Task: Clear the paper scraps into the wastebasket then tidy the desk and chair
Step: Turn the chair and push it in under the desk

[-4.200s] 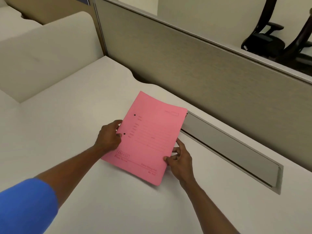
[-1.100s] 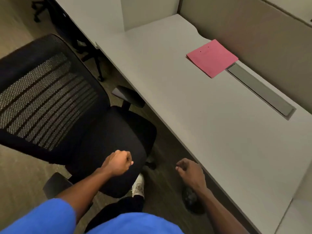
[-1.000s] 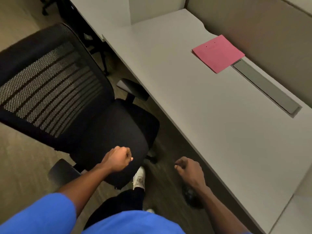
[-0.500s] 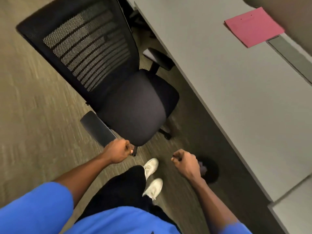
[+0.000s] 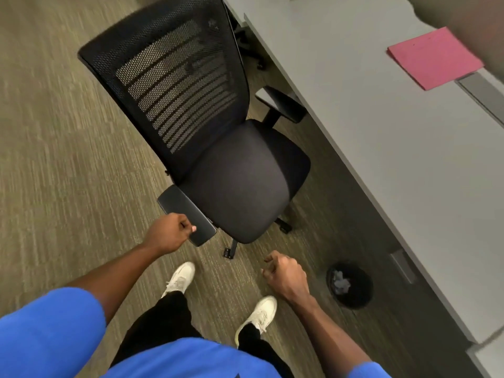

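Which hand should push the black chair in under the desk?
Probably the left hand: it is curled right at the chair's near armrest. The right hand hangs loosely closed over the carpet, apart from the chair, nearer the wastebasket.

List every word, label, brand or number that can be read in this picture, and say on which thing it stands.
No text can be read.
Pink folder: only faint dark specks near one edge, too small and blurred to read.
Office chair, wastebasket, desk: no label or brand visible.
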Demonstrator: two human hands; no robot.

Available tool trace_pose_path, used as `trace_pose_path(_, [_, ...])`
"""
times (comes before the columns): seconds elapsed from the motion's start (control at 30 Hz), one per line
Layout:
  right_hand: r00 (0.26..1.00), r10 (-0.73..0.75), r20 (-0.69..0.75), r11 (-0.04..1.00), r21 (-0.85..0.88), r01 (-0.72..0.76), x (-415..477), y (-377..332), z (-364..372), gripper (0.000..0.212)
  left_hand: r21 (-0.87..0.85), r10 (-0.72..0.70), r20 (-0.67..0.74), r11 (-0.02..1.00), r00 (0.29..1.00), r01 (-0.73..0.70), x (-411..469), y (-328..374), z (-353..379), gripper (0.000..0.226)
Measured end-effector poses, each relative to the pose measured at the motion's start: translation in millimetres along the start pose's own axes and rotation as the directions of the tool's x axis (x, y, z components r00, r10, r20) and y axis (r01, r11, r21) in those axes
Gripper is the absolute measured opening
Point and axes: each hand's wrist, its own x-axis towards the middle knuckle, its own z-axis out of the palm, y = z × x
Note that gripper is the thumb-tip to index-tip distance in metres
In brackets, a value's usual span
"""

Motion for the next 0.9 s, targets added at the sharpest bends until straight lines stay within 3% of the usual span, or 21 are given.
trace_pose_path(0.33, [0.998,-0.048,-0.035,0.990,-0.131,0.043,57.1,-129.8,54.2,0.052,-0.094,0.121,-0.218,0.985,0.968,-0.145,108.7,-78.1,-137.8,0.037])
trace_pose_path(0.57, [0.992,-0.120,-0.031,0.924,-0.370,0.100,98.8,-201.8,96.1,0.084,-0.247,0.163,-0.340,0.935,0.926,-0.256,174.1,-81.7,-250.4,0.062])
trace_pose_path(0.7, [0.991,-0.128,-0.041,0.894,-0.437,0.097,116.7,-223.1,108.2,0.090,-0.318,0.194,-0.331,0.899,0.924,-0.302,204.7,-76.4,-289.1,0.069])
trace_pose_path(0.9, [0.993,-0.115,0.012,0.868,-0.486,0.106,129.3,-232.1,114.7,0.085,-0.578,0.279,-0.265,0.721,0.923,-0.383,216.9,-81.3,-276.7,0.029])
